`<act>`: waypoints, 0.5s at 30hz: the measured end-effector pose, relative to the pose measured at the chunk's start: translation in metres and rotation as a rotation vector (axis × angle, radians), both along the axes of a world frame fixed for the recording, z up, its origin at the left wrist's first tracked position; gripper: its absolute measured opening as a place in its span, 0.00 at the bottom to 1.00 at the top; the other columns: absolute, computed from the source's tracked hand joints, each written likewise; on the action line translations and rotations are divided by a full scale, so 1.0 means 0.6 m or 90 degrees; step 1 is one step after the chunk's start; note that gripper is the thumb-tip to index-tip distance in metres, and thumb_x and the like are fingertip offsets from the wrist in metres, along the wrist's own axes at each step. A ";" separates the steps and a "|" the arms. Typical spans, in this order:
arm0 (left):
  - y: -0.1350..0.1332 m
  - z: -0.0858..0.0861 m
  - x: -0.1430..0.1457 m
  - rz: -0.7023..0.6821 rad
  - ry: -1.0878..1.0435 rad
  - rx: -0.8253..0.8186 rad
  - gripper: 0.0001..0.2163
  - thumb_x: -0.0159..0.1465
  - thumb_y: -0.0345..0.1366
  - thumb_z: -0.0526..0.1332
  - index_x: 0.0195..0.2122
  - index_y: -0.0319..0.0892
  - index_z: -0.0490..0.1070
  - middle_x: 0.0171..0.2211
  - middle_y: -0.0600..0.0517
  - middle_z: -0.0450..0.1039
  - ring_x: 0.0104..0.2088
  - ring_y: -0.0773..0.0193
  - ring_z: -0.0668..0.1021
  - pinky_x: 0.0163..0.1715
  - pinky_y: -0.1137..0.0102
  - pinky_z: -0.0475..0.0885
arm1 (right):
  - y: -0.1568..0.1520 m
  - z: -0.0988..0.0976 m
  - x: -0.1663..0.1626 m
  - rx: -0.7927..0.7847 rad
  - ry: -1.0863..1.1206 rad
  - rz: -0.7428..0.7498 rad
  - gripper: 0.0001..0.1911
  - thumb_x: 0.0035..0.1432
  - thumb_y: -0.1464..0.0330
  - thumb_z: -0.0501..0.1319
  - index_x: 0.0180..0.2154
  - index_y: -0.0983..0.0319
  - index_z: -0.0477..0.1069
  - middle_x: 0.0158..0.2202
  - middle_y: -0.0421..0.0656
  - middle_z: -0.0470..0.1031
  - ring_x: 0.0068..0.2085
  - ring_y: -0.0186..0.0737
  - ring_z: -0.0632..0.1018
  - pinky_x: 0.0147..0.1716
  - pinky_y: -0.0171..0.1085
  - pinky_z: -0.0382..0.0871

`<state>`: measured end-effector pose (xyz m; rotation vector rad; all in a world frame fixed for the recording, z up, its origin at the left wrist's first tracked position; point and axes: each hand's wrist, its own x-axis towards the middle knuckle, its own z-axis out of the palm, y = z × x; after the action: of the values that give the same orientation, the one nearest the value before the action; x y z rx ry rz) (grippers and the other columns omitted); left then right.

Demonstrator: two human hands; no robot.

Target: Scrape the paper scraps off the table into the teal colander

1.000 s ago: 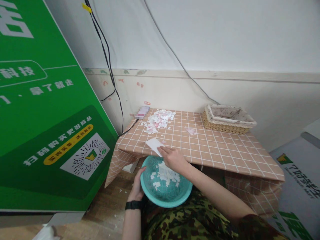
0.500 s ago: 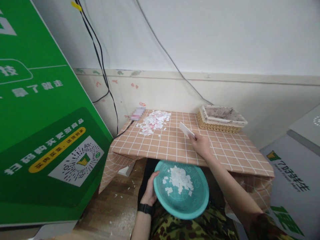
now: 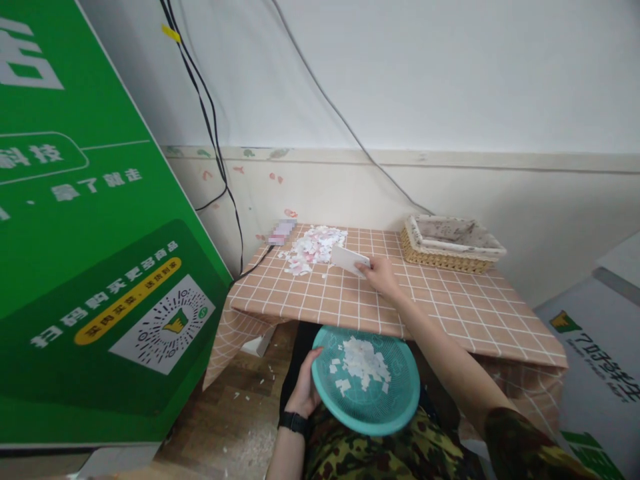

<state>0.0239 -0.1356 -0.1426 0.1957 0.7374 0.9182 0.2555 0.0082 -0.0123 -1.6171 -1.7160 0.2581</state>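
Note:
My left hand point(image 3: 305, 387) grips the left rim of a round teal plastic basket point(image 3: 370, 421), held just below the table's front edge. White paper scraps point(image 3: 363, 363) lie inside the basket. Above the table, my right hand point(image 3: 381, 275) is closed on one end of a flat white rectangular scraper point(image 3: 350, 259). The scraper's far end reaches the right side of a heap of white and pinkish paper scraps point(image 3: 313, 248) on the tabletop. Whether its edge touches the cloth I cannot tell.
A brown checked cloth covers the table point(image 3: 445, 313). A lined wicker basket point(image 3: 450, 247) stands at the back right. Near the heap a blurred flat object point(image 3: 283, 231) has a black cable point(image 3: 255, 268). A green sign panel point(image 3: 100, 267) stands left; scraps litter the floor point(image 3: 235, 413).
My right hand has moved the white scraper left, up to the scrap heap, and turned it flatter. My left hand still holds the teal basket. The view has shifted slightly.

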 end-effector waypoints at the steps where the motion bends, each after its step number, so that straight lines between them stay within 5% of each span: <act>1: 0.000 -0.002 -0.001 0.000 -0.001 0.002 0.12 0.55 0.40 0.62 0.35 0.37 0.74 0.29 0.47 0.79 0.30 0.57 0.79 0.38 0.64 0.70 | -0.002 -0.001 0.000 -0.008 0.013 0.015 0.19 0.55 0.56 0.54 0.25 0.64 0.72 0.21 0.43 0.70 0.23 0.36 0.67 0.22 0.33 0.52; 8: 0.002 -0.008 -0.003 0.007 -0.020 0.006 0.10 0.56 0.39 0.62 0.35 0.38 0.74 0.30 0.48 0.79 0.31 0.59 0.78 0.40 0.65 0.70 | -0.031 0.005 -0.004 0.015 0.104 0.032 0.21 0.55 0.55 0.54 0.30 0.65 0.74 0.24 0.44 0.72 0.25 0.38 0.69 0.23 0.34 0.56; 15: 0.002 -0.007 -0.004 -0.005 -0.024 0.002 0.12 0.55 0.40 0.62 0.36 0.36 0.74 0.31 0.46 0.79 0.31 0.57 0.79 0.40 0.64 0.69 | -0.079 0.020 -0.039 0.080 -0.101 0.105 0.16 0.58 0.61 0.54 0.26 0.63 0.74 0.19 0.42 0.71 0.22 0.35 0.69 0.28 0.35 0.61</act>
<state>0.0214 -0.1342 -0.1470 0.1840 0.7003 0.9135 0.2320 -0.0395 -0.0005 -1.4395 -1.9490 0.1012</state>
